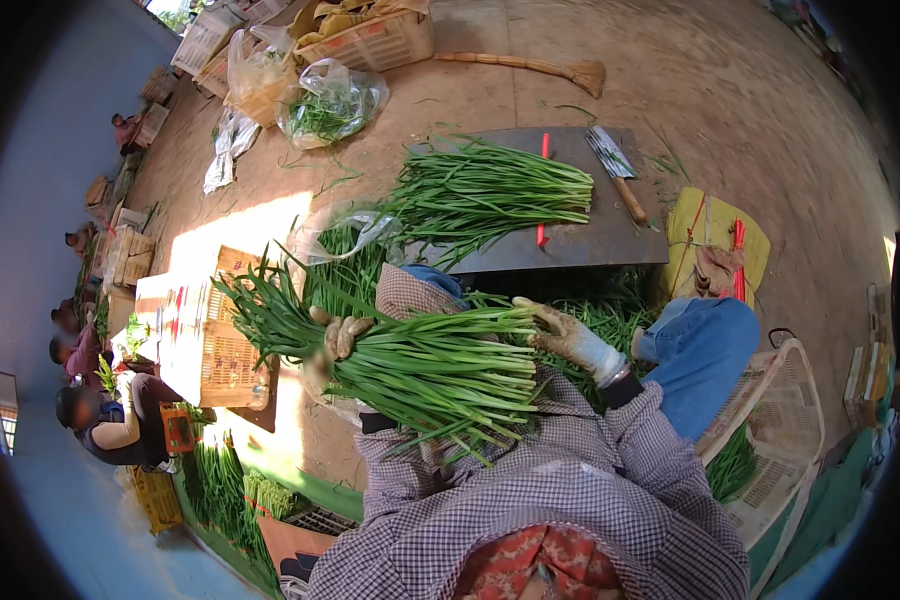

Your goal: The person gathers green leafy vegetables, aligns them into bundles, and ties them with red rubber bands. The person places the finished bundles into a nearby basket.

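A loose bunch of garlic chives [440, 365] lies across my lap, leaf tips to the left and pale stem ends to the right. My left hand [338, 336], in a soiled glove, is wrapped round its leafy part. At the stem ends, my gloved right hand [572, 342] pinches a few stalks between fingers and thumb. Just ahead, a second pile of chives [495, 190] rests on a dark low table [580, 250], over a red strip [543, 236]. A cleaver [618, 172] with a wooden handle lies to the right of that pile.
More chives fill a plastic bag [345, 250] left of the table. On the right are a yellow bundle [715, 245] with red ties [739, 262] and a white basket [770, 455]. A broom [530, 66] lies beyond. Crates [232, 345] and several people sit at left.
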`<state>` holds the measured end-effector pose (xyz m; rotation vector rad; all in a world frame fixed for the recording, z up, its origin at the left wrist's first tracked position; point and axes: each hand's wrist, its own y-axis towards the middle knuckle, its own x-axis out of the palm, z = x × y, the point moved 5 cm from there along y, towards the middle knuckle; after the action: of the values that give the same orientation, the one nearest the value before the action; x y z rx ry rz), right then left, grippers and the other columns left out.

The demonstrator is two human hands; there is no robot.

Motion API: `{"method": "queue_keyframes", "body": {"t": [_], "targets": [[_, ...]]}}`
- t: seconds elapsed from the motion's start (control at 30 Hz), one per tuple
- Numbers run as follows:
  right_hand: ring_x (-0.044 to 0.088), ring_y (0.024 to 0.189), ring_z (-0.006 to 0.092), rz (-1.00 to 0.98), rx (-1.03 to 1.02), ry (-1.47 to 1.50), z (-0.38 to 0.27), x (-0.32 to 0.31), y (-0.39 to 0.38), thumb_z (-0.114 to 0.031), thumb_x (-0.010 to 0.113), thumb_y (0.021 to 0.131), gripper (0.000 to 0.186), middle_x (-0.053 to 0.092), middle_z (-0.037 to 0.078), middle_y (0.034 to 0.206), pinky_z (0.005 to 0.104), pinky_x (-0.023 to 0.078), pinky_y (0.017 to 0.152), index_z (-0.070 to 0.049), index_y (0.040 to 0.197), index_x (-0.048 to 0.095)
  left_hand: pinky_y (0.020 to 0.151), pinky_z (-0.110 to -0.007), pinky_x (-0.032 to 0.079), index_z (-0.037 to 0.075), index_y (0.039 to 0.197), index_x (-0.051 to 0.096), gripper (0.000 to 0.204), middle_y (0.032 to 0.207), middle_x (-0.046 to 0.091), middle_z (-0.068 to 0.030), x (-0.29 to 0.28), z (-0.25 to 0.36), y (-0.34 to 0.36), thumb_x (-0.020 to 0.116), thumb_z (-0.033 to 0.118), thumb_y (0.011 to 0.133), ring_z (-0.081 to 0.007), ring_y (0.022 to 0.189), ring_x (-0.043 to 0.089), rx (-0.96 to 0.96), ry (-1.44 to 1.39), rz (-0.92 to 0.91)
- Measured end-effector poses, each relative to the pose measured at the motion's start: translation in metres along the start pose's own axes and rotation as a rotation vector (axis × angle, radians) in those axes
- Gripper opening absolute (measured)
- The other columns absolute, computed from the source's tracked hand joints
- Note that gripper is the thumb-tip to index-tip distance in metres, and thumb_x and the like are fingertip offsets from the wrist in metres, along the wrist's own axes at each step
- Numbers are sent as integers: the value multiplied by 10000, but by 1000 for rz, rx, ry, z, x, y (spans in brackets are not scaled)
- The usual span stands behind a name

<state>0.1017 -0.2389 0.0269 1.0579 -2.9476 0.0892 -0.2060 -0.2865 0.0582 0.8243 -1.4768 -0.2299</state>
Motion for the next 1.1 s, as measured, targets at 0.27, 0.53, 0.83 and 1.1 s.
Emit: {"method": "queue_keyframes", "body": {"t": [0.27,0.53,0.83,1.1], "targets": [[631,944,208,-90,-98,425,22,29,5,-122,624,888,187,664,89,976,338,496,881,7,1020,601,974,-321,370,-67,1402,251,613,804,515,-4,-6,2,-8,520,155,899,-119,812,520,36,88,-33],[631,875,158,109,234,-222,61,-42,-21,-294,590,923,325,667,70,933,297,485,815,-19,1090,639,975,-322,391,-70,1400,270,604,779,510,-1,1,9,-6,529,154,902,-128,802,529,30,7,-66],[616,821,202,122,27,887,0,-5,15,-277,554,944,283,631,83,837,355,482,860,-8,877,613,975,-326,396,-69,1401,269,613,772,515,-5,-3,0,-7,537,160,901,-137,797,534,43,-46,-14],[472,1182,198,-225,183,55,10,36,-3,-300,664,874,515,533,86,1275,302,370,1005,-12,1272,511,974,-330,400,-69,1403,268,621,766,519,-8,-8,-2,-6,544,166,899,-144,793,538,81,-90,3]]}}
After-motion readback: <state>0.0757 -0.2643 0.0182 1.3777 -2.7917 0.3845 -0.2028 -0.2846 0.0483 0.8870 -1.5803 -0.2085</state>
